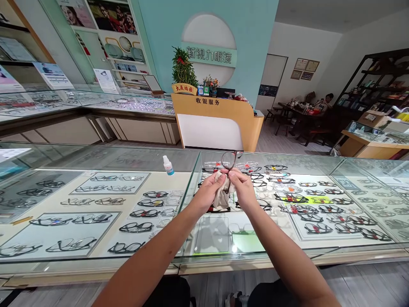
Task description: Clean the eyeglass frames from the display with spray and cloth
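Note:
Both my hands are raised over the glass display case, close together. My left hand [208,191] is closed on a crumpled pale cloth [221,197], which bunches and hangs between the hands. Fingers of my right hand [243,185] pinch a pair of dark-rimmed eyeglasses [223,160] by its lower part, against the cloth. One round lens sticks up above my fingertips; the other part of the frame is hidden by fingers and cloth. A small white spray bottle [168,165] with a blue base stands on the glass to the left.
Under the glass top of the case [159,261] lie many eyeglasses [136,227] in rows. Beyond stands a wooden cashier counter [252,123] with a potted plant [183,68]. Another display case [137,104] runs at the back left. A person [326,102] sits at a far table.

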`<act>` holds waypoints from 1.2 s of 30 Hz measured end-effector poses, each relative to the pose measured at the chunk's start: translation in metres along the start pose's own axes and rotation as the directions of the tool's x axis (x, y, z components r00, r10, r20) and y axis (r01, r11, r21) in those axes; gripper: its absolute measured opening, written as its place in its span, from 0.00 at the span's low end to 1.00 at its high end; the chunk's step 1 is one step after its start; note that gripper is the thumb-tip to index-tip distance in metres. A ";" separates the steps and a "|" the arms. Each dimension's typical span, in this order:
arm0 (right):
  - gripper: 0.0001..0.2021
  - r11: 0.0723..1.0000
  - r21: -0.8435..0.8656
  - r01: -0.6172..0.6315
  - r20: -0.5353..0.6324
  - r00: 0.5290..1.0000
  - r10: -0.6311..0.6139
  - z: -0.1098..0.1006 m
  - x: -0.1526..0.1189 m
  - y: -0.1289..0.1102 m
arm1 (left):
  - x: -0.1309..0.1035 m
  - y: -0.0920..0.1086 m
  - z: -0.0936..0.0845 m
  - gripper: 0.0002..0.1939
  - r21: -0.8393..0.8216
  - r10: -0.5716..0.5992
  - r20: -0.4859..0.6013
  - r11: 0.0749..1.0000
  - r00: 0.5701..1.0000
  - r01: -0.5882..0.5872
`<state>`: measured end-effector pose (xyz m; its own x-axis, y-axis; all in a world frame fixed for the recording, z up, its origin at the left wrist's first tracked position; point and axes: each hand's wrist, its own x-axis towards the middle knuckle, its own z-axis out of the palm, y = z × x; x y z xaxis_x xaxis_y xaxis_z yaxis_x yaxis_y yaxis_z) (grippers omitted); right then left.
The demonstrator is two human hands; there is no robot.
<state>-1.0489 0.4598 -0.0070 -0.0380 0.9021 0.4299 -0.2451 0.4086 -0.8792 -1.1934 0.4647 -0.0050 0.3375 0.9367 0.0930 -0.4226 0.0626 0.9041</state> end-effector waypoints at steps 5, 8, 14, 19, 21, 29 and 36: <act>0.16 0.992 0.100 -0.077 -0.062 0.995 0.083 -0.003 0.004 0.004 | -0.001 0.009 -0.008 0.29 0.030 -0.110 0.084 0.994 0.990 0.108; 0.17 0.978 0.165 -0.129 -0.079 0.987 0.143 -0.002 0.005 0.004 | -0.003 0.014 -0.010 0.31 0.107 -0.127 0.123 0.988 0.984 0.114; 0.16 0.976 0.167 -0.138 -0.073 0.986 0.152 0.004 0.001 0.008 | -0.003 0.005 -0.001 0.31 0.157 -0.013 0.012 0.987 1.000 0.011; 0.17 0.995 0.053 -0.087 -0.049 0.995 0.090 0.004 -0.001 0.009 | 0.001 -0.004 0.002 0.32 0.069 0.025 -0.046 0.997 0.999 -0.021; 0.17 0.994 0.071 -0.082 -0.051 0.995 0.086 0.003 0.000 0.007 | 0.002 -0.003 -0.001 0.33 0.060 -0.010 -0.032 0.998 0.999 0.012; 0.18 0.963 0.201 -0.182 -0.082 0.976 0.201 -0.001 0.004 0.002 | -0.001 0.012 -0.012 0.33 0.126 -0.115 0.154 0.987 0.981 0.096; 0.20 0.988 0.089 -0.126 -0.070 0.989 0.133 0.006 -0.001 0.011 | 0.001 0.001 -0.001 0.34 0.152 0.043 -0.004 0.987 0.999 -0.042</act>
<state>-1.0576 0.4626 -0.0162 -0.0022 0.9559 0.2938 -0.3233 0.2774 -0.9047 -1.1945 0.4666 -0.0046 0.3157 0.9398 0.1305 -0.3035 -0.0303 0.9523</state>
